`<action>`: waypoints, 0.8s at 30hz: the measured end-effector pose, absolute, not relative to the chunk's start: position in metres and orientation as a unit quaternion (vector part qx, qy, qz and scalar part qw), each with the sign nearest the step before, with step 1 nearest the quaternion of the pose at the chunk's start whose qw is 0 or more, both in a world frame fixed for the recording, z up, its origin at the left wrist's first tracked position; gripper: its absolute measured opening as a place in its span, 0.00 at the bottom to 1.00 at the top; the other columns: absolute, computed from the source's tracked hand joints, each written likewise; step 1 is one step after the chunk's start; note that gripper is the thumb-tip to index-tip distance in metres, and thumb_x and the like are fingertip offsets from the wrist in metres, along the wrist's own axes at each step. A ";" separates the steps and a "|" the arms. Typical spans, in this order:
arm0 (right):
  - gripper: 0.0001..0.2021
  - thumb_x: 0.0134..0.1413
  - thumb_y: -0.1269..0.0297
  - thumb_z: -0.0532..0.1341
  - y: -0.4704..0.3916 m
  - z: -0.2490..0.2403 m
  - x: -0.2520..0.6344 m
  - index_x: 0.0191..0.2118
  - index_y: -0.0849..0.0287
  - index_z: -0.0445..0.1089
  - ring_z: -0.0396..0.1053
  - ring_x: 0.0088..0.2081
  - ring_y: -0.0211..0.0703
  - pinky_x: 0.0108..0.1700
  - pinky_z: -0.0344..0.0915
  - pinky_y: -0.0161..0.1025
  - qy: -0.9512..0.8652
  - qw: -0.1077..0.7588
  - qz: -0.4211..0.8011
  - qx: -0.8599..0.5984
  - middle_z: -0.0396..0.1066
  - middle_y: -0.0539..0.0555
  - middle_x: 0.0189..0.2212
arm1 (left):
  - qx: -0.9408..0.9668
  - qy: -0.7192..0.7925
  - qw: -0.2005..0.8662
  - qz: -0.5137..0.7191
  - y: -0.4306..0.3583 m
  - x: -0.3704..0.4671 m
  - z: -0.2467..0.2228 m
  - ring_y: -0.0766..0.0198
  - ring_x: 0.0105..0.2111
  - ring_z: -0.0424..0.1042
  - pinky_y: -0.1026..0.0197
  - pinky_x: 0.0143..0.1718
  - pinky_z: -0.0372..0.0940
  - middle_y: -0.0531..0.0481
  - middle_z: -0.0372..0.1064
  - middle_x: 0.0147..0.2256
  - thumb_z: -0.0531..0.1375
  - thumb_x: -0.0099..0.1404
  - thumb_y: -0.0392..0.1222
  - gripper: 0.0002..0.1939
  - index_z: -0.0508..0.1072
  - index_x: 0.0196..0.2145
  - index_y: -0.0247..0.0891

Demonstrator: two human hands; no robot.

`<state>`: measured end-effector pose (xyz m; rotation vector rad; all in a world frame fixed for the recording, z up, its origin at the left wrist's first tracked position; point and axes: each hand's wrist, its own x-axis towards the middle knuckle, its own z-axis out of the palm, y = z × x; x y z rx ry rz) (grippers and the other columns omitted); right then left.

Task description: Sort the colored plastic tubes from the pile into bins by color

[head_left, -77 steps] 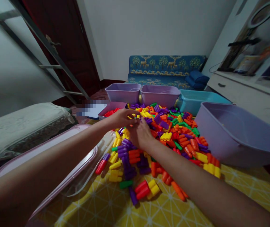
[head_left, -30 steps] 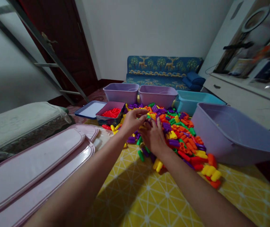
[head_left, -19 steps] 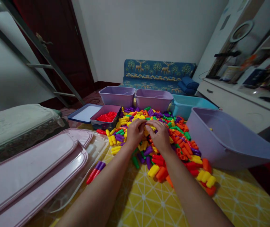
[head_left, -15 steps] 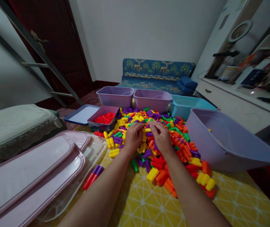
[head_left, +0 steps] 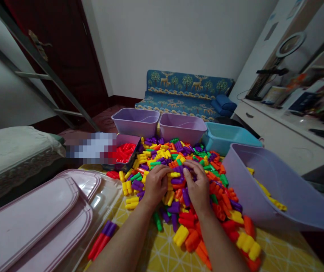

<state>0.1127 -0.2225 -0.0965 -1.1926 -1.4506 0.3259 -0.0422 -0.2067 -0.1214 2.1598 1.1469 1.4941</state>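
In the head view both my hands are over a heap of bullet-shaped plastic building pieces [head_left: 174, 207] in red, orange, yellow, green and purple. My left hand [head_left: 156, 184] is closed, its fingertips pinching a yellow building piece [head_left: 174, 175] that points toward the other hand. Close beside it, my right hand [head_left: 199, 186] has its thumb and fingers curled around a purple building piece [head_left: 180, 169]; part of that piece is hidden by the fingers. The hands are a short gap apart, and loose pieces lie below and around them.
Two purple bins [head_left: 135, 121] and a turquoise bin [head_left: 230, 138] stand behind the heap. A larger lilac bin [head_left: 252, 200] at right holds yellow pieces. Red pieces [head_left: 125, 152] fill a box at left. Pink lids [head_left: 31, 211] and a joined red-purple pair [head_left: 103, 240] lie nearer.
The view has tilted down, so yellow pieces now show inside the lilac bin. My hands stay close together over the heap, and a purple piece now shows at my right fingertips.
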 end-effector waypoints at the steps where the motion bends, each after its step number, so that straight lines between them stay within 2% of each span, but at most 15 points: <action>1: 0.12 0.62 0.63 0.56 -0.222 -0.098 0.114 0.45 0.61 0.72 0.67 0.52 0.47 0.55 0.65 0.48 -0.624 0.572 0.122 -0.518 0.70 0.60 0.48 | 0.747 0.396 0.140 0.516 -0.207 -0.043 -0.122 0.59 0.43 0.70 0.58 0.44 0.66 0.44 0.71 0.41 0.49 0.66 0.29 0.16 0.76 0.40 0.38; 5: 0.17 0.62 0.67 0.53 -0.220 -0.104 0.119 0.53 0.60 0.70 0.65 0.54 0.51 0.58 0.61 0.54 -0.672 0.489 0.074 -0.551 0.69 0.60 0.51 | 0.745 0.391 0.147 0.520 -0.207 -0.043 -0.123 0.58 0.43 0.71 0.58 0.44 0.66 0.45 0.71 0.40 0.49 0.66 0.28 0.17 0.76 0.40 0.39; 10: 0.19 0.58 0.66 0.59 -0.221 -0.105 0.121 0.54 0.60 0.70 0.68 0.48 0.51 0.53 0.65 0.52 -0.685 0.420 0.098 -0.587 0.72 0.58 0.48 | 0.739 0.384 0.152 0.532 -0.207 -0.042 -0.122 0.58 0.42 0.71 0.58 0.43 0.66 0.45 0.71 0.40 0.49 0.66 0.28 0.17 0.76 0.40 0.39; 13: 0.17 0.56 0.69 0.60 -0.221 -0.103 0.119 0.52 0.60 0.72 0.70 0.43 0.48 0.49 0.68 0.48 -0.674 0.438 0.137 -0.580 0.73 0.57 0.46 | 0.724 0.399 0.170 0.537 -0.209 -0.041 -0.121 0.58 0.47 0.70 0.57 0.49 0.65 0.45 0.71 0.46 0.50 0.70 0.32 0.16 0.72 0.50 0.40; 15: 0.15 0.56 0.72 0.59 -0.222 -0.101 0.117 0.49 0.59 0.73 0.70 0.45 0.47 0.50 0.67 0.46 -0.685 0.459 0.141 -0.548 0.73 0.56 0.45 | 0.712 0.409 0.193 0.537 -0.211 -0.042 -0.122 0.58 0.52 0.68 0.57 0.53 0.63 0.45 0.68 0.52 0.50 0.73 0.36 0.18 0.67 0.58 0.42; 17: 0.15 0.57 0.74 0.57 -0.224 -0.099 0.115 0.48 0.58 0.74 0.69 0.47 0.47 0.52 0.66 0.46 -0.707 0.465 0.114 -0.520 0.73 0.56 0.43 | 0.707 0.410 0.208 0.537 -0.211 -0.042 -0.123 0.58 0.53 0.67 0.57 0.55 0.62 0.46 0.67 0.53 0.50 0.74 0.38 0.19 0.64 0.61 0.43; 20: 0.15 0.57 0.76 0.58 -0.226 -0.095 0.113 0.46 0.57 0.75 0.68 0.46 0.48 0.51 0.65 0.47 -0.726 0.456 0.061 -0.511 0.73 0.55 0.41 | 0.710 0.398 0.201 0.545 -0.209 -0.043 -0.126 0.58 0.50 0.70 0.59 0.52 0.64 0.45 0.70 0.49 0.53 0.72 0.37 0.16 0.69 0.56 0.41; 24: 0.14 0.56 0.76 0.60 -0.224 -0.097 0.117 0.45 0.57 0.76 0.68 0.44 0.47 0.49 0.65 0.46 -0.732 0.454 0.046 -0.506 0.74 0.54 0.40 | 0.717 0.401 0.172 0.545 -0.206 -0.042 -0.127 0.59 0.40 0.73 0.61 0.42 0.66 0.46 0.73 0.40 0.57 0.69 0.35 0.10 0.73 0.47 0.38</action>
